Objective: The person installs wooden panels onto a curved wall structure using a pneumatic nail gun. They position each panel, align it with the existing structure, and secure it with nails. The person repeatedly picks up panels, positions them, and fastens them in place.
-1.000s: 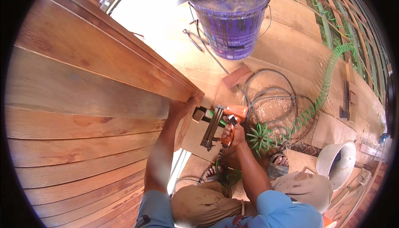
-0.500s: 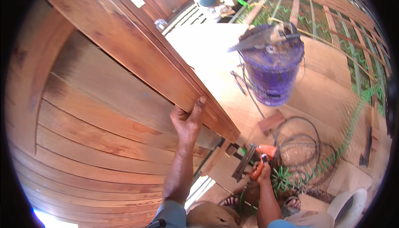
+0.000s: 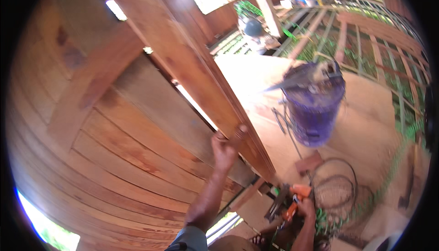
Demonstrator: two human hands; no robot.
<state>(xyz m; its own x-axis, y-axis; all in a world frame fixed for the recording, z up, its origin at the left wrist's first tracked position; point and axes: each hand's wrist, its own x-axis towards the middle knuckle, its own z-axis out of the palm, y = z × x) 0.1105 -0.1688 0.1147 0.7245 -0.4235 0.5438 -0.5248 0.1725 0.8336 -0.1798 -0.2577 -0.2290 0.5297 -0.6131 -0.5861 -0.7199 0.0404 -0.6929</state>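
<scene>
My left hand (image 3: 226,150) is closed round the near edge of a long reddish wooden board (image 3: 201,81), the thumb on its face. The board slants upright along the plank wall (image 3: 137,145), and a thin bright gap shows between the two above my hand. Low down, near the board's foot, my right hand (image 3: 307,206) grips an orange nail gun (image 3: 300,190) by its handle. The gun's dark magazine points toward the wall's lower corner. Whether its nose touches wood I cannot tell.
A purple bucket (image 3: 315,118) with a handsaw (image 3: 295,77) across its top stands on the plywood floor (image 3: 256,77). Nearby are a wood block (image 3: 308,163), a looped dark hose (image 3: 354,178) and a green coiled hose (image 3: 388,182). Open floor joists (image 3: 379,63) lie beyond.
The whole view has swung, so things sit farther right and lower. A bright gap now shows between board and wall. Both hands keep their holds.
</scene>
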